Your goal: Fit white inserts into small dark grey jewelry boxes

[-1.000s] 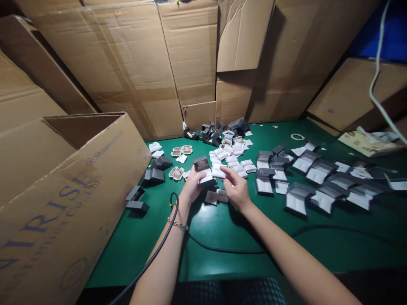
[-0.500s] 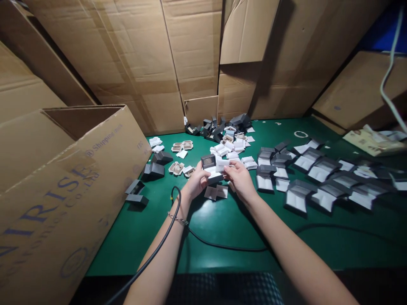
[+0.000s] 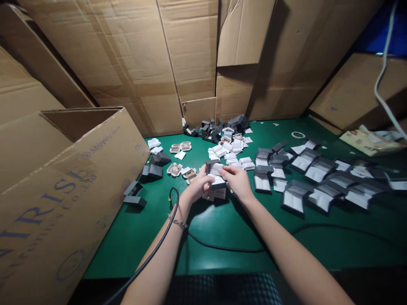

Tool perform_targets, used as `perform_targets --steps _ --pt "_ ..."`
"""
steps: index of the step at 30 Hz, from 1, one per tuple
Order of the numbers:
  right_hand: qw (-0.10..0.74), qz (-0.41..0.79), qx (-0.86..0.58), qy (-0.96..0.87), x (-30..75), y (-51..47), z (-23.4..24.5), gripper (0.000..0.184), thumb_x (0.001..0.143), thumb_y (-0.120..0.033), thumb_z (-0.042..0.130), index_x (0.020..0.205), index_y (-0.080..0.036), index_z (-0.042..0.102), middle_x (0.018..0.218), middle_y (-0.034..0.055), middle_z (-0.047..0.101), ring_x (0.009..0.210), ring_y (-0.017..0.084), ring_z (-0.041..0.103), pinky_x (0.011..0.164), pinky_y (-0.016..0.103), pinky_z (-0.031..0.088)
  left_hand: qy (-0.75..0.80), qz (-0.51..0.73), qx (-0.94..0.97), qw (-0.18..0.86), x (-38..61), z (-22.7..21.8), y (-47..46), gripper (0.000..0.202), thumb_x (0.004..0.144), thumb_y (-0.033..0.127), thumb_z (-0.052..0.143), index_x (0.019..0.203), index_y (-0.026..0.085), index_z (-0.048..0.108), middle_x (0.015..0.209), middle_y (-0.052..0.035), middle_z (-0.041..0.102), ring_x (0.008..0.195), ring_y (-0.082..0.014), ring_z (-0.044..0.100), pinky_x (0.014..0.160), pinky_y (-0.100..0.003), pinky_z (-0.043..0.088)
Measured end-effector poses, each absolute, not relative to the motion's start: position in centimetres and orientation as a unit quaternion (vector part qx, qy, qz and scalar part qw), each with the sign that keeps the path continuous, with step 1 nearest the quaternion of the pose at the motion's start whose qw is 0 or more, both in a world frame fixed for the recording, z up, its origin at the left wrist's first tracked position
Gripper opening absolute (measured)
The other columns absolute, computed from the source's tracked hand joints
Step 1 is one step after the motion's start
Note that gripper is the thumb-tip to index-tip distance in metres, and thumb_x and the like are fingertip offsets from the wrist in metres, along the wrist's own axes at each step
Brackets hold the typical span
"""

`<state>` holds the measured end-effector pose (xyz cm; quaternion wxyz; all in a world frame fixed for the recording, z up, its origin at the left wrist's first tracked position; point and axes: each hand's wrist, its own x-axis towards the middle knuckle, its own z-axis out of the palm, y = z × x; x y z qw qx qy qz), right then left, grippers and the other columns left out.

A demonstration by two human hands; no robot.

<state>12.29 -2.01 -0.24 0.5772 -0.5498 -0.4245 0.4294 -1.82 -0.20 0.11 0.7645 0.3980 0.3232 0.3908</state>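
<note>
Above the green counter, an open black hinged box is gripped by the fingers of the left hand, while a white card insert is pinched at its lid by the fingers of the right hand. The insert could be creased by uneven pressure, and the box could be tipped by too slack a grip.

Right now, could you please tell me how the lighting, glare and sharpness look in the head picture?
Head view: pale glare on the green table near its front edge; head view: dark shadow down the cardboard at the back, right of centre; head view: rightmost open boxes look blurred; head view: fine detail inside the held black box indistinct.
</note>
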Motion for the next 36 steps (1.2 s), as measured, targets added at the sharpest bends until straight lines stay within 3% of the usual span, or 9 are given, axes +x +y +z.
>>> perform_targets --steps 7,13,17,21,28,32,36 --pt "0.549 0.376 -0.556 -0.499 12.32 -2.17 -0.56 0.029 0.067 -0.041 0.064 0.080 -0.017 0.072 0.084 0.0063 0.072 0.079 0.021 0.064 0.074 0.034 0.048 0.330 0.381 0.397 0.767 -1.59 0.20 -0.47 0.058 0.060 0.015 0.065 0.114 0.022 0.047 0.082 0.0007 0.058 0.055 -0.0071 0.054 0.047 -0.017 0.040" --pt "0.565 0.374 -0.570 -0.465 12.15 -2.17 -0.63 0.028 0.064 -0.043 0.067 0.075 -0.017 0.063 0.070 0.0025 0.064 0.063 0.016 0.056 0.064 0.030 0.046 0.332 0.383 0.395 0.767 -1.50 0.35 -0.58 0.061 0.060 0.014 0.065 0.118 0.020 0.047 0.082 -0.0006 0.062 0.060 -0.0090 0.059 0.051 -0.018 0.043" --pt "0.580 0.342 -0.578 -0.461 12.05 -2.05 -0.55 0.039 0.064 -0.044 0.067 0.091 -0.017 0.060 0.088 0.0056 0.065 0.071 0.016 0.057 0.069 0.032 0.048 0.306 0.386 0.392 0.777 -1.41 0.32 -0.58 0.065 0.060 0.013 0.065 0.122 0.020 0.047 0.093 -0.0044 0.065 0.076 -0.0155 0.065 0.060 -0.021 0.048" --pt "0.561 0.404 -0.544 -0.477 11.86 -1.91 -0.47 0.044 0.067 -0.045 0.062 0.102 -0.017 0.059 0.101 0.0088 0.066 0.087 0.020 0.061 0.082 0.035 0.048 0.311 0.378 0.401 0.774 -1.43 0.31 -0.66 0.069 0.059 0.014 0.065 0.125 0.022 0.047 0.097 -0.0060 0.065 0.079 -0.0176 0.065 0.059 -0.021 0.047" --pt "0.569 0.471 -0.505 -0.445 11.93 -1.77 -0.49 0.032 0.063 -0.038 0.061 0.089 -0.019 0.055 0.082 0.0011 0.063 0.074 0.016 0.060 0.074 0.032 0.048 0.315 0.340 0.435 0.772 -1.59 0.20 -0.86 0.064 0.061 0.018 0.065 0.122 0.021 0.046 0.087 -0.0010 0.062 0.062 -0.0094 0.058 0.058 -0.020 0.047" --pt "0.568 0.470 -0.495 -0.460 12.08 -1.89 0.04 0.027 0.062 -0.033 0.060 0.085 -0.019 0.057 0.082 0.0004 0.064 0.078 0.017 0.059 0.078 0.032 0.048 0.326 0.318 0.460 0.762 -1.60 0.06 -0.87 0.062 0.062 0.021 0.064 0.121 0.022 0.044 0.076 0.0042 0.056 0.056 -0.0063 0.052 0.057 -0.019 0.045" --pt "0.549 0.463 -0.502 -0.482 12.15 -1.87 0.06 0.026 0.063 -0.033 0.057 0.084 -0.019 0.060 0.082 0.0011 0.065 0.078 0.017 0.059 0.078 0.033 0.047 0.328 0.307 0.463 0.764 -1.63 -0.19 -0.84 0.067 0.062 0.023 0.064 0.125 0.023 0.041 0.086 0.0014 0.057 0.062 -0.0081 0.055 0.055 -0.019 0.043"
